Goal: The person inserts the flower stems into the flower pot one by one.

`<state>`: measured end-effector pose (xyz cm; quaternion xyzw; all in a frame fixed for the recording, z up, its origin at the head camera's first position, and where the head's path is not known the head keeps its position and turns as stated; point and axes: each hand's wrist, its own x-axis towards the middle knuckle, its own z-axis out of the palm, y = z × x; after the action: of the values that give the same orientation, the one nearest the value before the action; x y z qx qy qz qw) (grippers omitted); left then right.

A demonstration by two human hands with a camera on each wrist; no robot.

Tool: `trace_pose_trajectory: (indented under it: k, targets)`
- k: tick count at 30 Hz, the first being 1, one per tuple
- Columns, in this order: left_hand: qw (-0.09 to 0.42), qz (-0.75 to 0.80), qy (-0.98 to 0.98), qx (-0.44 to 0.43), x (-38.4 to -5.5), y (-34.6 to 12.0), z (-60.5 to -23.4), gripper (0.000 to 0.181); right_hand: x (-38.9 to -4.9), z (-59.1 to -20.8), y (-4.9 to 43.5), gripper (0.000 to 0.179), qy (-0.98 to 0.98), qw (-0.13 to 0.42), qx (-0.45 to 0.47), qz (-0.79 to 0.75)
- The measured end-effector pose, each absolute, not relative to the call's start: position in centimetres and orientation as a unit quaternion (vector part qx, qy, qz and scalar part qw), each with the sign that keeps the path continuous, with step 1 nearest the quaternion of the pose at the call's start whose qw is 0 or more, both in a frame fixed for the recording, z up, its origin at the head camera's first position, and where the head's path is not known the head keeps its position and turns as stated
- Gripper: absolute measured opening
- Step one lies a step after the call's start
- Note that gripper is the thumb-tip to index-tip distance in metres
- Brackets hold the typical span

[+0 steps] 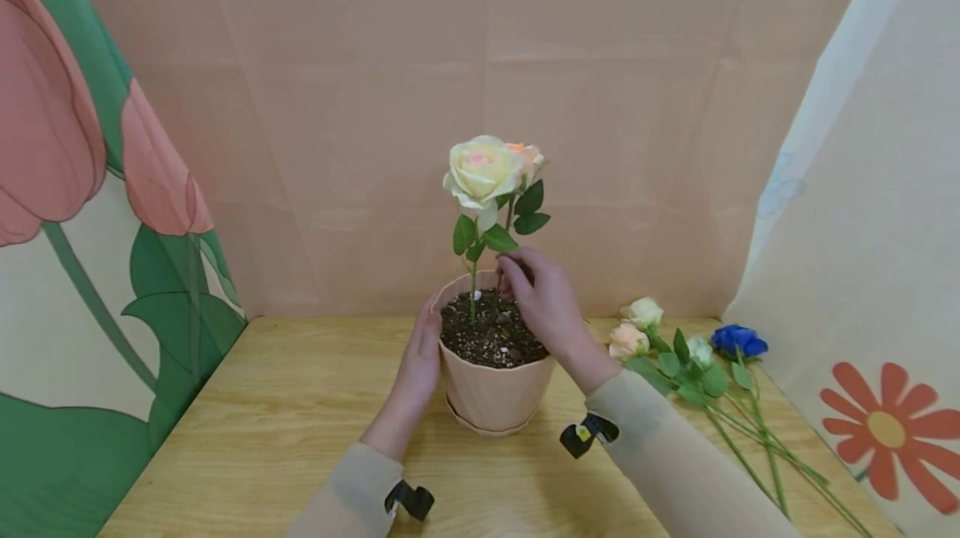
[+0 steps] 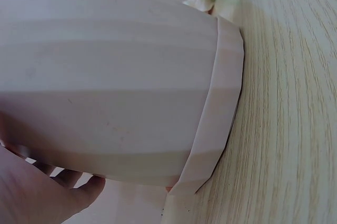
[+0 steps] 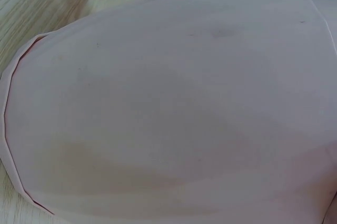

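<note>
A pale pink flower pot full of dark soil stands on its saucer. My left hand rests along the pot's left side, its fingers lying against the wall, as the left wrist view also shows near the pot. Over the soil, my right hand pinches the thin dark stem of a peach rose. A cream rose with a pink centre stands upright in the soil in front of it and partly covers the peach bloom. In the right wrist view the pot wall hides the right fingertips.
Several cut flowers lie to the right of the pot on the wooden table, among them a blue one, a cream rose and a peach rose. A beige backdrop hangs close behind the pot.
</note>
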<state>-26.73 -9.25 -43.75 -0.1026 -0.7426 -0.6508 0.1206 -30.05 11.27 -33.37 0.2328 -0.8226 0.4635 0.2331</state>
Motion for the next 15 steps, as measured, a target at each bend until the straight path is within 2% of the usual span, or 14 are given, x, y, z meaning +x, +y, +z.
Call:
trace_pose_trajectory:
  k: [15]
  targets:
    - [0.120, -0.662, -0.732, -0.108, -26.99, -9.28, -44.07, 0.064, -30.17, -33.56, 11.16, 0.021, -0.811, 0.240, 0.223, 0.485]
